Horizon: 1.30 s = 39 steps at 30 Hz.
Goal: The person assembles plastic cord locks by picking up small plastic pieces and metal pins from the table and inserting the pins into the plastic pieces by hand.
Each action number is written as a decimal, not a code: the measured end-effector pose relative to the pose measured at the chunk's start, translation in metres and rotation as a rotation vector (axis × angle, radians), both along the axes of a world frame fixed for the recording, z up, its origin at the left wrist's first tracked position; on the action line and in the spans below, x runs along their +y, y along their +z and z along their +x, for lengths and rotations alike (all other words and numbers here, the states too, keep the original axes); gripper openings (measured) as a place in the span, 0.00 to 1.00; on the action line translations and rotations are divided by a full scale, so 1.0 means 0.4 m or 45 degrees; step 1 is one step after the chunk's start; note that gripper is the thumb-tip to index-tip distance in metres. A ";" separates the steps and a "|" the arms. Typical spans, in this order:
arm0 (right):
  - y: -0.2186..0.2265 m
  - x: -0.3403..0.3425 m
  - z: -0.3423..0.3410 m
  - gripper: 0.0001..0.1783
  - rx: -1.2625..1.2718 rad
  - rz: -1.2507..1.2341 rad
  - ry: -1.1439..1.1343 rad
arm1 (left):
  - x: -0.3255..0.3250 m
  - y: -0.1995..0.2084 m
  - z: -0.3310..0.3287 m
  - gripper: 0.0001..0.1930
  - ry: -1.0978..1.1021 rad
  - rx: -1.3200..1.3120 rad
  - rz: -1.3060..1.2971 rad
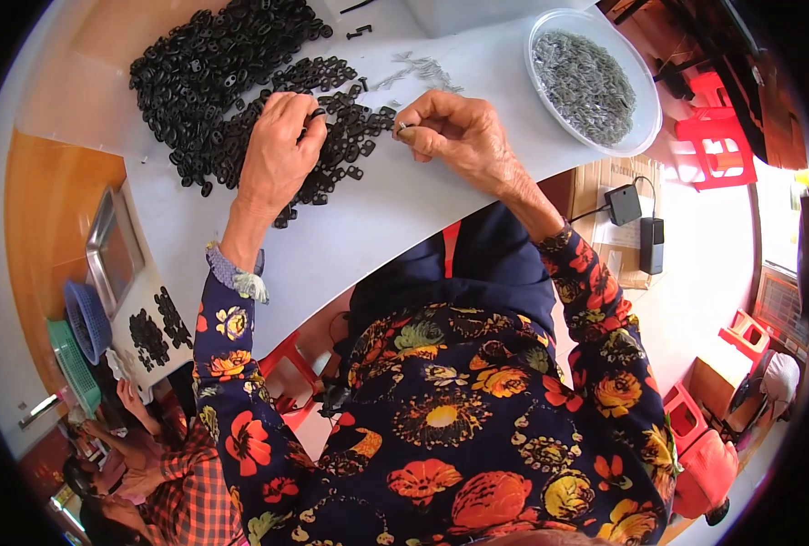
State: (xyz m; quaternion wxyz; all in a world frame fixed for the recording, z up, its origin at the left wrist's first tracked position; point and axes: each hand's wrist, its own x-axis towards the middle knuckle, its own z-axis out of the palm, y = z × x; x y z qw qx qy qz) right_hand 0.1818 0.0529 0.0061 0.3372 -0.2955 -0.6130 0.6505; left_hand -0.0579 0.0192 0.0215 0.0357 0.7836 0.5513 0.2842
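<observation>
My left hand is closed at the right side of the heap of small black plastic pieces, with a black plastic piece pinched between thumb and fingertips. Thumb and forefinger of my right hand are pressed together on a small silvery pin, whose exact shape is too small to tell. Between the hands lie loose black pieces with holes. Thin silvery pins are scattered beyond my right hand. A round clear tub full of such pins stands to its right.
Everything rests on a white table with a curved near edge. At right are a cardboard box with black power adapters and red stools. Lower left holds a metal tray, a blue basket, a green basket and people.
</observation>
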 end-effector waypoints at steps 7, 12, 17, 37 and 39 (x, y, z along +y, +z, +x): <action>-0.003 0.007 0.004 0.05 0.254 0.033 -0.023 | -0.028 0.045 0.124 0.05 0.056 -0.645 -0.403; -0.004 0.008 0.001 0.04 0.292 0.004 -0.031 | -0.031 0.025 0.151 0.06 -0.024 -0.734 -0.464; -0.018 0.012 -0.002 0.06 0.383 -0.042 -0.034 | -0.035 0.014 0.158 0.05 0.025 -1.207 -0.678; -0.016 0.014 -0.007 0.06 0.231 0.034 -0.046 | 0.017 0.028 0.136 0.07 -0.117 -0.885 -0.409; -0.017 0.011 -0.004 0.06 0.200 0.042 -0.040 | 0.022 0.040 0.132 0.06 -0.181 -0.693 -0.398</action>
